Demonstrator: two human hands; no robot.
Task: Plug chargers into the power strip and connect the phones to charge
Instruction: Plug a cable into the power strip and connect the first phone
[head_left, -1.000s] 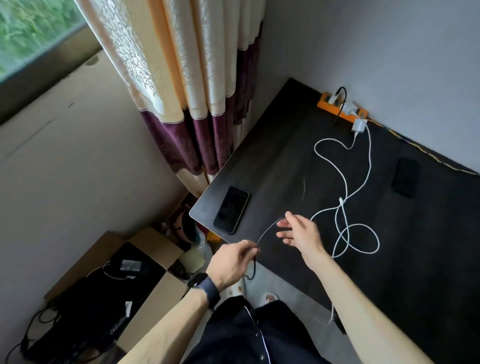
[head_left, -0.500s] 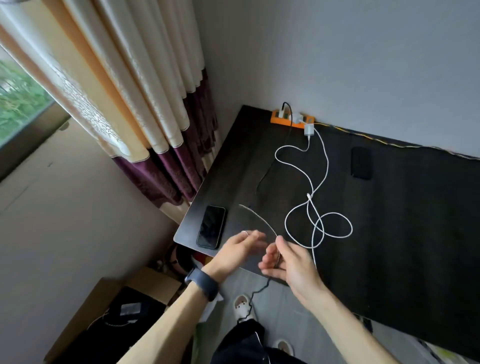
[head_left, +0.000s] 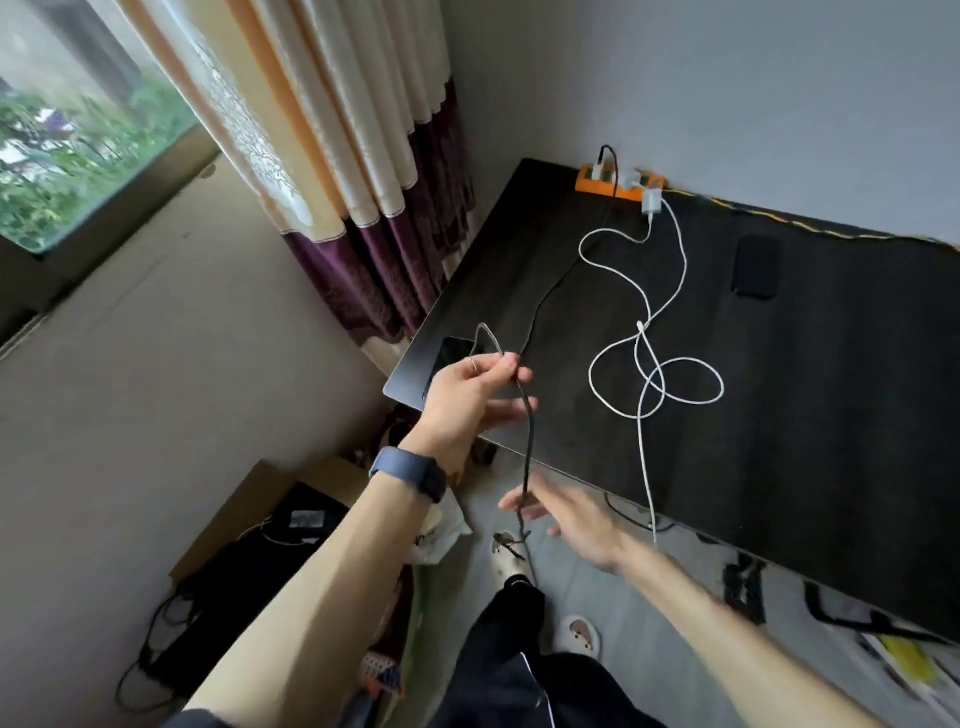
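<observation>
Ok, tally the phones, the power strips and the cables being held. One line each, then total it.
Phones: 2, the near phone partly behind the left hand and the far phone.
Power strips: 1, the orange power strip.
Held cables: 1, the dark cable in the left hand's grip.
Total: 4.

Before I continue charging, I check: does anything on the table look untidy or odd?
Yes. The white cable lies in crossed loops on the table, and one end hangs over its near edge toward the floor.
</observation>
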